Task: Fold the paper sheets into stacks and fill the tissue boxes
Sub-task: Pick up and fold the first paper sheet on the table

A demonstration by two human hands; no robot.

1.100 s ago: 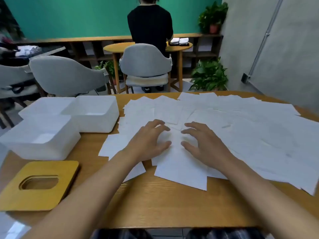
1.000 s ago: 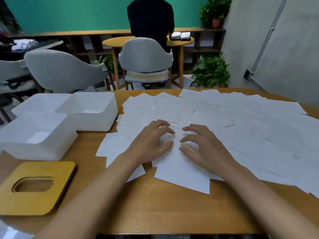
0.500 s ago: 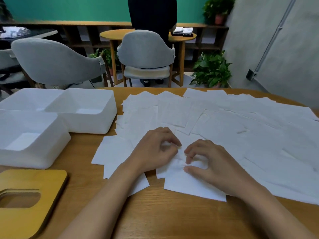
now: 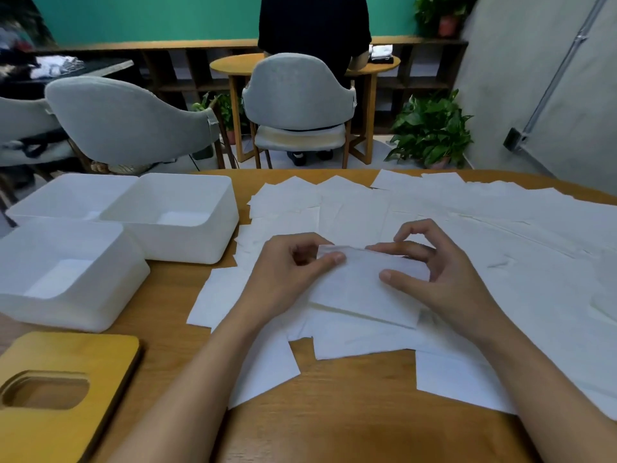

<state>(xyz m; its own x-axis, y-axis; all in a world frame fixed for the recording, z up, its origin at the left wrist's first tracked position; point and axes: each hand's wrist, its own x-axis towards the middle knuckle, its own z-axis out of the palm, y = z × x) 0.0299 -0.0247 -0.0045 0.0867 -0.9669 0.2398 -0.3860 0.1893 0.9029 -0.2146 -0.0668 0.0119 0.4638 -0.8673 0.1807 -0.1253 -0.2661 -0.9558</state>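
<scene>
From the head view: a second ago both palms lay flat and spread over the paper. Now the left hand (image 4: 287, 279) and right hand (image 4: 444, 282) have curled in, and each grip pinches narrow on the far edge of one sheet (image 4: 360, 292), thumb under and forefinger over. That edge is lifted off the pile between the two grips and looks ready to fold toward the person.

The loose paper sheets (image 4: 500, 225) fan out beyond and right of the right grip. The tissue boxes (image 4: 177, 225) sit open left of the left grip with nothing stacked in them, so I'd say the folding has only just begun. The wooden lid (image 4: 60, 389) lies on the counter (image 4: 350, 426), nearer the person and left.
</scene>
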